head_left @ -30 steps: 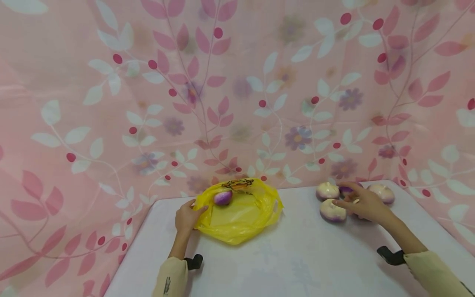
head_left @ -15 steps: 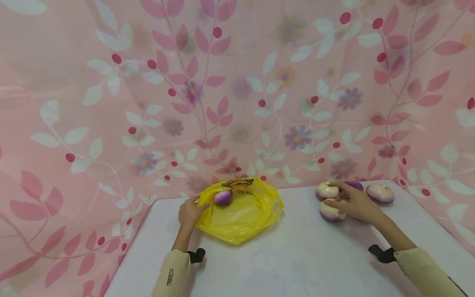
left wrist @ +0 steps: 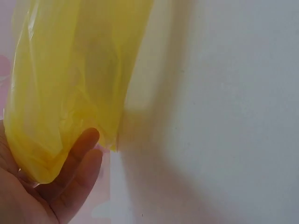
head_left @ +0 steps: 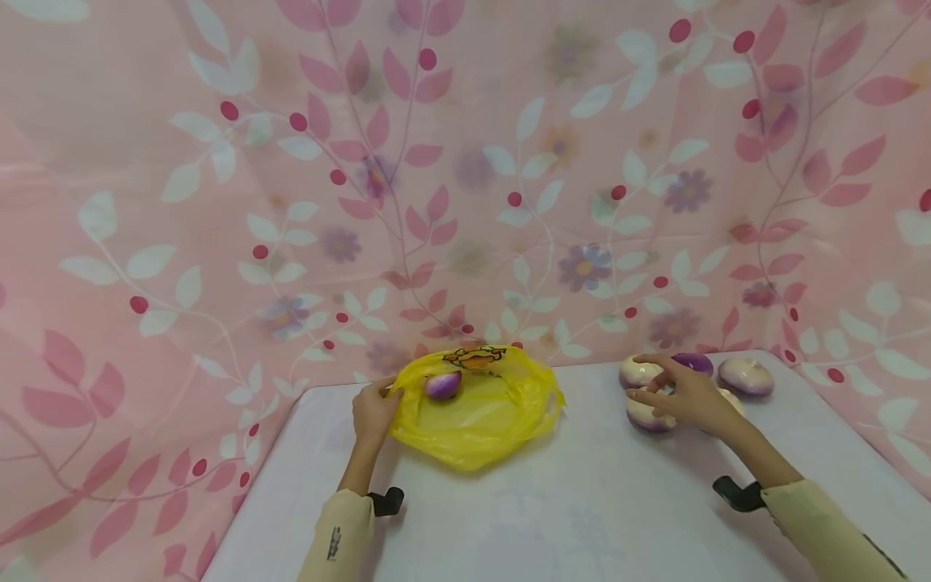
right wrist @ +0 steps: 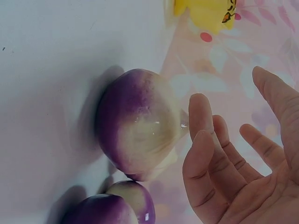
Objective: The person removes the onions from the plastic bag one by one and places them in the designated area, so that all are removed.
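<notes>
My left hand grips the left rim of a thin yellow plastic bag, thumb inside the mouth. In the left wrist view the fingers curl round the edge of the film. One purple onion lies in the bag's opening. At the right, my right hand hovers with parted fingers over a glossy cream-and-purple onion. The right wrist view has a cream-and-purple onion just beside the fingertips, its pointed tip near them; nothing is between thumb and fingers.
Behind the right hand sit a pale onion, a purple onion and another pale onion. Part of one more onion shows behind the wrist. A pink floral curtain stands along the back edge of the white table.
The right hand has shifted left across the onions to the front left one, uncovering those behind it. The left hand and bag rim have moved slightly right.
</notes>
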Demonstrator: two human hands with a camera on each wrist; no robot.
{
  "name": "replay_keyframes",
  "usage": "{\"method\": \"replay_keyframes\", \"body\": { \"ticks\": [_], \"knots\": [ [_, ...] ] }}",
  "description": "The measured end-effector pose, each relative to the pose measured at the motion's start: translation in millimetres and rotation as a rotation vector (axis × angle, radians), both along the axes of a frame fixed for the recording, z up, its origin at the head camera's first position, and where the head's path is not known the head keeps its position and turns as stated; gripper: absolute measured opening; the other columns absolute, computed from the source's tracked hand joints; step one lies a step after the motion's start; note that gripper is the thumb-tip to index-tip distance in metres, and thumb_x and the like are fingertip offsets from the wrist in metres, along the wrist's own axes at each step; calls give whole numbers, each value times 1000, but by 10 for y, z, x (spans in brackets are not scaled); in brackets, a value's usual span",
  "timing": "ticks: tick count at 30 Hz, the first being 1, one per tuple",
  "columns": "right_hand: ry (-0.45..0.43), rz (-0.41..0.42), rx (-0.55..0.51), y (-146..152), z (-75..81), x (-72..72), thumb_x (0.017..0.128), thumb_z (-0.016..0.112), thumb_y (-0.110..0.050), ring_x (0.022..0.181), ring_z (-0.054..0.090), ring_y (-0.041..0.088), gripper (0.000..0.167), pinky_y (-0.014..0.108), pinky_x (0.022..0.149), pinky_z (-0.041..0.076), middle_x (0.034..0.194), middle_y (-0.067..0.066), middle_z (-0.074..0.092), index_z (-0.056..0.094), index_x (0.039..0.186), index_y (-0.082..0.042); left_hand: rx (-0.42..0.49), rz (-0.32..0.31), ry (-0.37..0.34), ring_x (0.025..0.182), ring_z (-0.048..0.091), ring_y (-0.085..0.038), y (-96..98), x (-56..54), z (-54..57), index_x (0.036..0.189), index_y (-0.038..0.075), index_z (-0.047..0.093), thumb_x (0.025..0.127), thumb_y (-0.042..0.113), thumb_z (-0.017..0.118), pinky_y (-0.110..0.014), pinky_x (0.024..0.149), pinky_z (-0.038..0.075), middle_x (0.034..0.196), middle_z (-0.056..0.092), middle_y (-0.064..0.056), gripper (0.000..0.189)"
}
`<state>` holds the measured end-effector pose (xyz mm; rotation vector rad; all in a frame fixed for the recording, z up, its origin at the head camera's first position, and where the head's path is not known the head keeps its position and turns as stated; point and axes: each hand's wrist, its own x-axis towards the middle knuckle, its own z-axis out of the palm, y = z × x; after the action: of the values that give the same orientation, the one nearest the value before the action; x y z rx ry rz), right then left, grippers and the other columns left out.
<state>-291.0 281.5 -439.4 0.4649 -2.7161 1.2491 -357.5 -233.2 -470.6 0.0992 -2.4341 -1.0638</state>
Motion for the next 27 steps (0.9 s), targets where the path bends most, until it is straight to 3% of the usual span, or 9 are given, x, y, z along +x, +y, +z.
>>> {"method": "replay_keyframes", "body": {
  "ticks": [6, 9, 17, 20, 23, 24, 27],
  "knots": [
    [9, -7, -6, -14, 21, -14, 87, 75, -41, 63, 66, 21, 70, 27, 49, 50, 88, 8, 64, 44, 144, -14, 144, -19, 210, 100, 68, -35, -28, 46, 2, 111, 2, 75, 87, 7, 74, -48, 86, 57, 106, 72, -17, 25],
    [11, -23, -9, -23, 22, -13, 86, 75, -42, 63, 67, 22, 69, 28, 47, 50, 89, 8, 65, 46, 143, -16, 161, -33, 274, 102, 67, -34, -34, 55, -10, 112, 2, 74, 87, 6, 74, -47, 87, 57, 106, 72, -15, 25],
    [-13, -30, -39, -123, 21, 4, 86, 77, -37, 62, 68, 19, 68, 28, 47, 55, 89, 9, 67, 47, 141, -9, 117, -13, 225, 100, 68, -35, -23, 69, -1, 113, 2, 74, 86, 7, 75, -47, 84, 58, 107, 72, -17, 27],
    [-5, -30, -31, -192, 27, -3, 85, 77, -37, 62, 68, 18, 68, 27, 53, 56, 87, 8, 67, 48, 140, -10, 104, -22, 224, 99, 68, -36, -18, 67, 13, 113, 2, 74, 86, 6, 75, -47, 84, 58, 107, 71, -18, 27],
    [10, -39, 20, -260, 20, -18, 85, 77, -41, 67, 66, 18, 66, 35, 64, 57, 88, 5, 68, 50, 138, -13, 96, -30, 228, 99, 68, -37, -16, 67, 17, 112, 0, 74, 86, 6, 75, -48, 85, 57, 107, 71, -19, 27],
    [19, -45, 45, -280, 17, -24, 85, 76, -43, 72, 66, 19, 65, 43, 75, 56, 89, 4, 68, 51, 138, -14, 94, -31, 226, 99, 68, -37, -17, 68, 14, 112, 0, 74, 86, 6, 75, -48, 86, 57, 107, 71, -19, 27],
    [36, -44, 88, -344, 5, -40, 83, 77, -46, 77, 63, 21, 64, 51, 76, 51, 88, 1, 66, 54, 135, -16, 94, -22, 213, 99, 68, -36, -18, 76, 5, 113, 0, 74, 86, 7, 75, -48, 86, 57, 107, 71, -18, 27]
  ]
}}
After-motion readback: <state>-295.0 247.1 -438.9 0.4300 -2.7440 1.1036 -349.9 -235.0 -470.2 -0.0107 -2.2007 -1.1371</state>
